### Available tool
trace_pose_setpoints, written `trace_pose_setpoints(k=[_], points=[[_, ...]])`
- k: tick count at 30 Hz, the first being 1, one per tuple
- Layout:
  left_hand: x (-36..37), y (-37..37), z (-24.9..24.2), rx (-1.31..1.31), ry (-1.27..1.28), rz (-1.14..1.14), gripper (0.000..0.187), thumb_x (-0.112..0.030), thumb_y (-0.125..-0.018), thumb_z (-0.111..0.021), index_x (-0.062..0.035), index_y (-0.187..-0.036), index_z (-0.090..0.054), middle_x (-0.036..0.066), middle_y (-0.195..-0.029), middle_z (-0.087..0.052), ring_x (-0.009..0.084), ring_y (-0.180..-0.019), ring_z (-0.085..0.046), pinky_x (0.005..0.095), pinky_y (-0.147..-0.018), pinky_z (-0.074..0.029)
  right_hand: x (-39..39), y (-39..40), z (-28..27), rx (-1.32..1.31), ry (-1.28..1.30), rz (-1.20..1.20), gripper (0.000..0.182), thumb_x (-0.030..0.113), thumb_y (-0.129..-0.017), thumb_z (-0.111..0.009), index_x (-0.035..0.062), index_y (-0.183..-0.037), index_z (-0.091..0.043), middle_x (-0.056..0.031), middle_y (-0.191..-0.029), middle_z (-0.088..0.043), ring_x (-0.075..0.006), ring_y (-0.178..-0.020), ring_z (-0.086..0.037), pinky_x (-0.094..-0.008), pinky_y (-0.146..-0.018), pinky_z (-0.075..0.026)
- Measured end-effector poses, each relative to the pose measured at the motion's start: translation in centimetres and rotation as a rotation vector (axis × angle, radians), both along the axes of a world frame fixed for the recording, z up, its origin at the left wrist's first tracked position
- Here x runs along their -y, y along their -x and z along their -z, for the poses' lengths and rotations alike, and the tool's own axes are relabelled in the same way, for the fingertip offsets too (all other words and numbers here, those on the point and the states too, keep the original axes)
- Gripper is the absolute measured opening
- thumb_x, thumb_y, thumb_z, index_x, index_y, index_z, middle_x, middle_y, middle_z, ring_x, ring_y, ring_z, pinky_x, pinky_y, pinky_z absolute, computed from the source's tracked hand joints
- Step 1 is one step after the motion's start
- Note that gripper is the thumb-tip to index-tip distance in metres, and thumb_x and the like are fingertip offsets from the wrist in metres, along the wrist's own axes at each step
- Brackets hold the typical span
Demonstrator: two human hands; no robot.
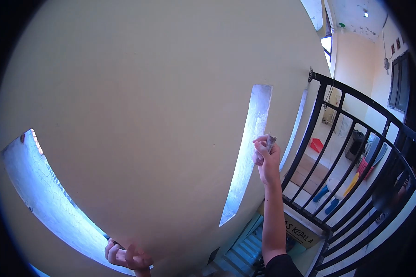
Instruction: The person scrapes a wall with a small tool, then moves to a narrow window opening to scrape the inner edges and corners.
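My right hand is raised at the edge of a tall narrow wall slot, its fingers closed around a short rolled grey-brown piece. The top end of the roll sticks out above the fist. Low on the left, my left hand is at the lower end of a wide curved wall opening, with its fingers curled. A small dark thing shows by its fingertips; I cannot tell what it is. Between the hands stretches the plain cream wall.
A black metal railing curves along the right. Beyond it, on a lower floor, are a stool with blue legs, a red dustpan-like item and a dark bin. A lettered sign hangs below, beside blue-green slats.
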State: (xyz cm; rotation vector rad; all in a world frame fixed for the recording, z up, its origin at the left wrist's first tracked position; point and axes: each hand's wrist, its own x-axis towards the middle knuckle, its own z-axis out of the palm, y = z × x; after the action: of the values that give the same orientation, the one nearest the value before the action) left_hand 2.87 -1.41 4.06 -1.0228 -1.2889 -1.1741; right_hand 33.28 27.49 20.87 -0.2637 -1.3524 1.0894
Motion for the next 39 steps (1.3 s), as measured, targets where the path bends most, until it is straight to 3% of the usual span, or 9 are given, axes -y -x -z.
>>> trace_pose_setpoints(k=[2,7,10,16,18,23,30,31,39], points=[[-0.2,0.7,0.6,0.048,-0.031,-0.006,0.04,-0.035,-0.09,-0.06,-0.0098,-0.12,-0.05,0.016,-0.129,-0.036,0.0343,-0.121,-0.041,0.0554,-0.096,-0.046,-1.9,-0.2,1.5,-0.041,0.025,-0.058,0.011,0.017,-0.095,-0.065,0.0085,-0.092,-0.059,0.0075,-0.06,-0.037,-0.0026,-0.044,-0.026,-0.0228,-0.042,-0.02],[-0.6,0.4,0.5,0.111,-0.02,0.03,0.048,-0.027,-0.088,-0.063,-0.0098,-0.127,-0.041,0.017,-0.127,-0.036,0.0336,-0.118,-0.044,0.0536,-0.095,-0.045,-3.9,-1.4,3.3,-0.245,0.123,-0.275,0.031,0.02,-0.097,-0.063,0.0142,-0.073,-0.045,0.0086,-0.054,-0.026,-0.0029,-0.042,-0.019,-0.0238,-0.039,-0.013],[-0.4,0.2,0.6,0.131,-0.012,0.063,0.047,-0.023,-0.089,-0.064,-0.0109,-0.128,-0.041,0.016,-0.127,-0.037,0.0321,-0.116,-0.044,0.051,-0.093,-0.044,-3.9,-1.1,3.3,-0.154,0.078,-0.14,0.035,0.027,-0.098,-0.064,0.0143,-0.072,-0.044,0.0088,-0.055,-0.024,-0.0028,-0.042,-0.019,-0.0229,-0.039,-0.012],[-0.4,-0.4,-0.4,0.153,-0.003,0.051,0.04,-0.017,-0.091,-0.062,-0.0139,-0.127,-0.045,0.013,-0.126,-0.038,0.0285,-0.113,-0.046,0.0469,-0.091,-0.044,-4.4,-0.9,3.8,-0.202,0.087,-0.15,0.049,0.051,-0.102,-0.048,0.0138,-0.07,-0.043,0.0078,-0.053,-0.023,-0.0029,-0.04,-0.015,-0.022,-0.037,-0.01],[-0.4,-0.2,0.0,0.168,-0.009,0.051,0.037,-0.028,-0.092,-0.059,-0.0152,-0.125,-0.047,0.013,-0.125,-0.037,0.0302,-0.114,-0.046,0.0474,-0.092,-0.044,-4.3,-1.0,3.7,-0.214,0.064,-0.222,0.063,0.07,-0.098,-0.037,0.0125,-0.071,-0.041,0.0057,-0.053,-0.026,-0.0034,-0.04,-0.016,-0.0203,-0.036,-0.011],[-0.5,-0.5,-0.8,0.14,-0.025,0.064,0.035,-0.037,-0.097,-0.056,-0.0132,-0.121,-0.048,0.013,-0.125,-0.038,0.0298,-0.111,-0.046,0.0464,-0.088,-0.043,-3.7,-1.1,3.2,-0.2,0.04,-0.241,0.078,0.088,-0.085,-0.025,0.0127,-0.072,-0.037,0.0034,-0.055,-0.033,-0.0045,-0.041,-0.022,-0.019,-0.038,-0.016],[-0.5,-0.1,0.3,0.188,-0.08,0.161,0.034,-0.039,-0.09,-0.062,-0.0184,-0.116,-0.053,0.012,-0.12,-0.04,0.0312,-0.112,-0.047,0.0468,-0.093,-0.043,-4.6,-1.8,3.4,-0.195,0.041,-0.324,0.078,0.087,-0.085,-0.03,0.0108,-0.076,-0.04,0.0035,-0.056,-0.032,-0.0034,-0.041,-0.02,-0.0195,-0.038,-0.013],[-0.3,0.1,0.2,0.14,-0.032,0.152,0.036,-0.039,-0.093,-0.059,-0.0129,-0.116,-0.049,0.013,-0.124,-0.038,0.0311,-0.113,-0.046,0.046,-0.09,-0.043,-4.5,-1.7,3.4,-0.201,0.052,-0.312,0.077,0.087,-0.086,-0.03,0.0109,-0.075,-0.04,0.0034,-0.056,-0.032,-0.0034,-0.041,-0.02,-0.0193,-0.038,-0.013],[-0.3,0.0,0.3,0.145,-0.065,0.132,0.03,-0.037,-0.091,-0.061,-0.0158,-0.11,-0.053,0.013,-0.121,-0.041,0.0309,-0.113,-0.05,0.0432,-0.091,-0.049,-4.4,-1.6,3.6,-0.209,0.046,-0.283,0.07,0.079,-0.093,-0.032,0.0113,-0.077,-0.041,0.0034,-0.058,-0.033,-0.0029,-0.041,-0.021,-0.0195,-0.038,-0.013]])
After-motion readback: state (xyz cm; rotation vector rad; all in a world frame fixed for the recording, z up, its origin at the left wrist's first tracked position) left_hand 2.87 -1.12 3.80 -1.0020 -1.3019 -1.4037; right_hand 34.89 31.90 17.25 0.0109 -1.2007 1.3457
